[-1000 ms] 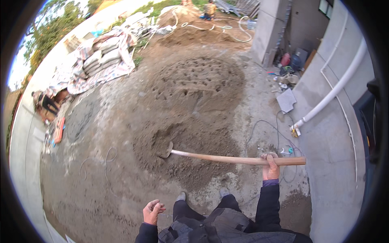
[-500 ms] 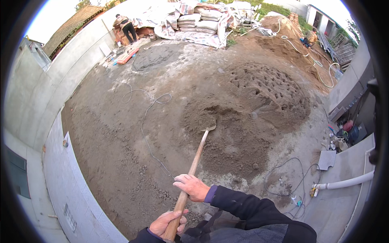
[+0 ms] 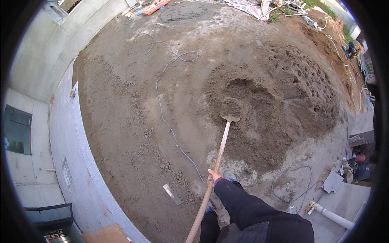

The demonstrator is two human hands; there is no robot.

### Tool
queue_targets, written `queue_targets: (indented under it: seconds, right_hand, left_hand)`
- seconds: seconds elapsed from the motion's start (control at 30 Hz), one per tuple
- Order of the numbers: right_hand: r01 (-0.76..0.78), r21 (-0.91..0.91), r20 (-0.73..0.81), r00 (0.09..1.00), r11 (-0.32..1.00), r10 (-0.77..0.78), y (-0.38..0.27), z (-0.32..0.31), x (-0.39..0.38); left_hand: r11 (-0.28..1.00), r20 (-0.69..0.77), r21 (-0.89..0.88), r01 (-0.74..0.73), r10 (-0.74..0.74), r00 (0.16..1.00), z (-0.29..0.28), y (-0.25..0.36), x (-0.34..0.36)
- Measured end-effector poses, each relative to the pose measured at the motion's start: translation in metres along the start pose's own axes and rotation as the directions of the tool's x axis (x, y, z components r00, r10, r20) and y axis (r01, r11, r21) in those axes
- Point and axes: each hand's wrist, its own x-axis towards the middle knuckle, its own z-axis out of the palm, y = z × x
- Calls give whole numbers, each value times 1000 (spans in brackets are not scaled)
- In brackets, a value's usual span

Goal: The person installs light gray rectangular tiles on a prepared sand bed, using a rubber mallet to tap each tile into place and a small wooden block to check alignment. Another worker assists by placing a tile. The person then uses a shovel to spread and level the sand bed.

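Note:
My right hand is wrapped round the wooden handle of a shovel, partway along it. The handle slants down past the bottom edge, and my left hand is out of view. Loose grey-brown damp sandy material covers the shovel's blade. That blade is at the near edge of a hollow in the mound of the same material. On its far right side the mound is pitted with several small holes.
A grey cable winds over the ground left of the shovel. Nearer me lies a flat trowel. A pale low wall curves along the left. At right are a dark hose and a white pipe; another person crouches far right.
The view has tipped down and shifted left. The blade, earlier mostly sunk in the mound, now shows with a load on it. My left hand has left the view.

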Motion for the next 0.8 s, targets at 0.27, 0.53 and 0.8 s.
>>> queue_targets:
  seconds: [0.27,0.53,0.8]
  right_hand:
    - [16,-686,-395,831,727,-391,55,-90,-128]
    - [184,-551,-353,833,814,-427,43,-141,-192]
    - [106,186,262,953,977,-153,134,-216,-277]
  left_hand:
    - [966,87,-44,254,-249,965,119,-62,14]
    - [994,92,-97,58,-49,995,129,-88,81]
    - [984,161,-47,-173,179,971,202,-229,80]
